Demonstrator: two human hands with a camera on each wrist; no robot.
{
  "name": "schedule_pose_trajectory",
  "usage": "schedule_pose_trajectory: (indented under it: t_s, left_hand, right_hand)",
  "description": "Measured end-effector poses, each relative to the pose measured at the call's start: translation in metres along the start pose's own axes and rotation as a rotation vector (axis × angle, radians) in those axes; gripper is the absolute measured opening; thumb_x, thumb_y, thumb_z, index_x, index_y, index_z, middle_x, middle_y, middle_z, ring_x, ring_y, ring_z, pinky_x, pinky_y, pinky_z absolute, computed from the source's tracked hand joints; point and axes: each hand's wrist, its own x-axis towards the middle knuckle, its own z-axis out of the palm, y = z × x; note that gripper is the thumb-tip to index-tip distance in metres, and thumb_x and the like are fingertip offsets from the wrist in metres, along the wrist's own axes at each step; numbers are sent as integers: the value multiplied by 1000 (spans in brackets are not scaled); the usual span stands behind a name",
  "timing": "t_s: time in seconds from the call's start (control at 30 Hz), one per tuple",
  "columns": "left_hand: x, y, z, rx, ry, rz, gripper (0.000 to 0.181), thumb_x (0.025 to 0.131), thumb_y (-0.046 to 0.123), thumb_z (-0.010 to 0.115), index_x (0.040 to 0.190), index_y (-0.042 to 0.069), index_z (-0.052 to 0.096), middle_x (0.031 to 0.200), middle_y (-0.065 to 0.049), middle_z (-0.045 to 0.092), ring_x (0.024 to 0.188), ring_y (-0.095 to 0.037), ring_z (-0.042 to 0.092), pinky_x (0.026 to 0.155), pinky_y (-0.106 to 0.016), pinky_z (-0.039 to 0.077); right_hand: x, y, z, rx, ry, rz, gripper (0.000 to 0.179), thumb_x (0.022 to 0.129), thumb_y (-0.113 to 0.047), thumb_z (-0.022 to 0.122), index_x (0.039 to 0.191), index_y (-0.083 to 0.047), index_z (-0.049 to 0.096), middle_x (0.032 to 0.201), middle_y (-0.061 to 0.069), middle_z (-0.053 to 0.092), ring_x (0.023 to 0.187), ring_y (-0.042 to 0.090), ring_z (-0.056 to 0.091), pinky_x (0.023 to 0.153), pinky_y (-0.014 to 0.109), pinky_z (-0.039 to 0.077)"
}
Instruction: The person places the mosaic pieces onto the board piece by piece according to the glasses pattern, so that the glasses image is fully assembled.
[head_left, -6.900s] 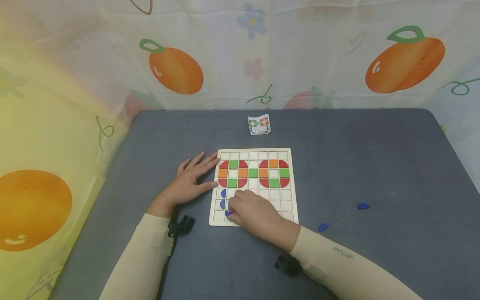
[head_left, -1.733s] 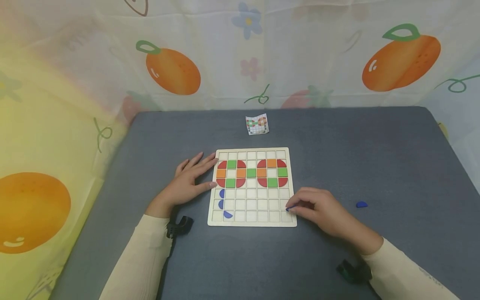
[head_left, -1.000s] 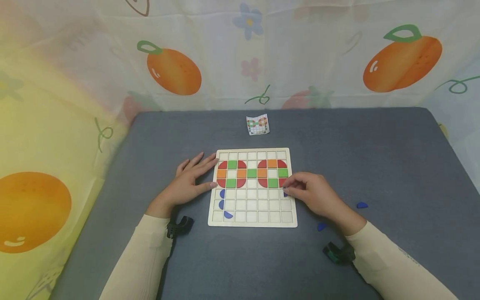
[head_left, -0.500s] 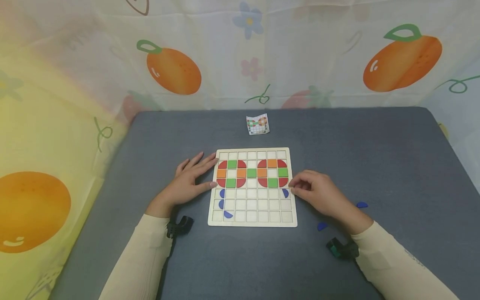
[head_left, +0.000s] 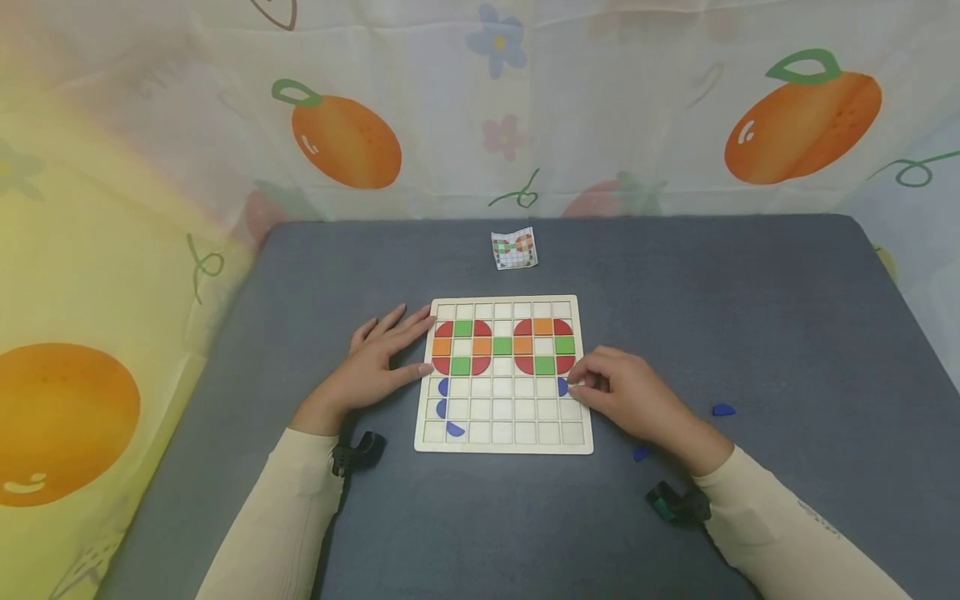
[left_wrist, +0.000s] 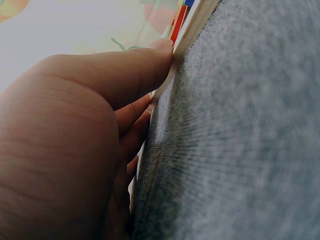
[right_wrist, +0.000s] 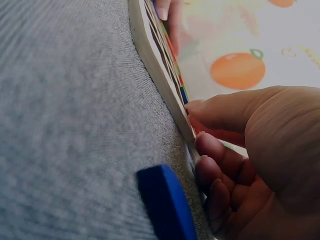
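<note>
A square wooden grid board (head_left: 502,447) lies on the table, bearing red, green and orange pieces in two ring patterns. My left hand (head_left: 378,362) rests at the board's left edge, fingers spread, the thumb touching the rim. At the right edge, the thumb and index finger of my right hand (head_left: 637,400) pinch a small blue half-circle piece (head_left: 562,387) in a right-side cell, partly covered by the fingertips. In the left column are the upper blue half-circle (head_left: 444,387), the middle blue half-circle (head_left: 441,408) and a tilted lower blue half-circle (head_left: 455,429).
A small pattern card (head_left: 514,248) lies beyond the board. Two loose blue half-circles are on the grey table (head_left: 787,333): a nearer half-circle (head_left: 642,453), partly behind the right wrist, and a farther half-circle (head_left: 723,410). A patterned cloth (head_left: 450,108) hangs behind.
My right hand brought a blue half-circle to the board's right side, briefly drew back from it, and is on it again. That piece now sits straighter and farther left. My left hand stayed put.
</note>
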Motion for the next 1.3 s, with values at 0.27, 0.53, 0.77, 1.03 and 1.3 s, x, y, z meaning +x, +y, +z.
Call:
schedule_pose_trajectory:
  t_s: [0.27,0.53,0.77,1.03,1.3]
  left_hand:
    - [-1,-1,1,-4,3,4,83,101,42,78,172,23,39,178,7,27,166,-29,6,125,-62,-3]
    - [0,-1,3,1,0,-4,82,102,42,78,172,22,39,178,8,27,166,-27,5,125,-62,-3]
    - [0,-2,4,-5,-2,-6,83,102,43,78,172,23,39,178,9,27,166,-27,5,125,-62,-3]
    - [-1,0,3,-10,-3,1,81,103,41,77,172,23,38,178,8,26,166,-26,6,125,-62,-4]
    - [0,1,-1,5,-6,-8,82,102,41,77,172,22,39,178,7,27,166,-27,5,125,-62,-4]
  right_hand:
    - [0,5,-5,115,11,18,5,101,-15,81,106,-13,80,91,-6,63,80,17,58,72,32,49]
    - [-5,14,-29,456,-41,-5,30,116,-18,56,134,3,69,116,14,72,103,28,69,88,31,56]
    - [-19,31,-49,626,-141,-122,62,122,-35,21,150,12,50,130,27,64,114,33,68,93,34,55]
    - [-39,56,-64,575,-260,-116,45,118,-14,45,155,10,44,138,26,62,121,28,66,100,28,51]
    - [-41,57,-67,378,-365,-33,63,95,-15,88,151,-10,60,148,7,60,127,20,60,105,23,46]
